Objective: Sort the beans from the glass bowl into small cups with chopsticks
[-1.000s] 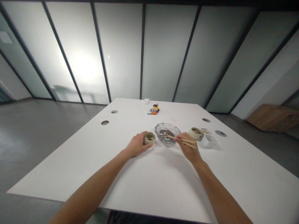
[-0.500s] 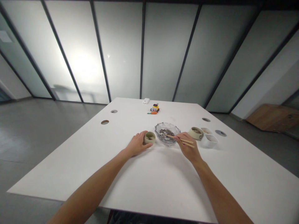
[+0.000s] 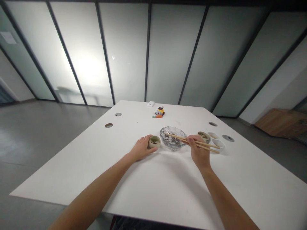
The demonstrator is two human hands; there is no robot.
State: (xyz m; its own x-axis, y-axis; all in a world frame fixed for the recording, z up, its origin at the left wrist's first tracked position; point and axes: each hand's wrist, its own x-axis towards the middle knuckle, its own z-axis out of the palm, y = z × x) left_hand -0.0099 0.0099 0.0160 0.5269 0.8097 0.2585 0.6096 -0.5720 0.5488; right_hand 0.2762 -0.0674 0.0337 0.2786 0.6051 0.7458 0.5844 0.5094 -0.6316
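With its fingers and thumb around the side, my left hand [image 3: 142,148] holds a small pale green cup [image 3: 154,142] on the table; a few dark bits lie inside it. My right hand [image 3: 199,152] grips a pair of wooden chopsticks [image 3: 203,145]. Their tips reach left over a clear glass bowl [image 3: 173,147], which has small dark pieces in it, too small to name. Whether the tips pinch anything cannot be made out. Partly behind my right hand stands a second pale green cup [image 3: 204,135].
A white divided dish [image 3: 222,145] sits at the right beside the second cup. Farther back on the white table [image 3: 148,188] are a toy car [image 3: 160,111], a toy carrot [image 3: 157,117] and a small white object [image 3: 151,104]. Round holes open near both table sides.
My right hand has moved right and the chopsticks now lie flatter, their tips raised toward the bowl's left side. My left hand keeps its hold on the cup.
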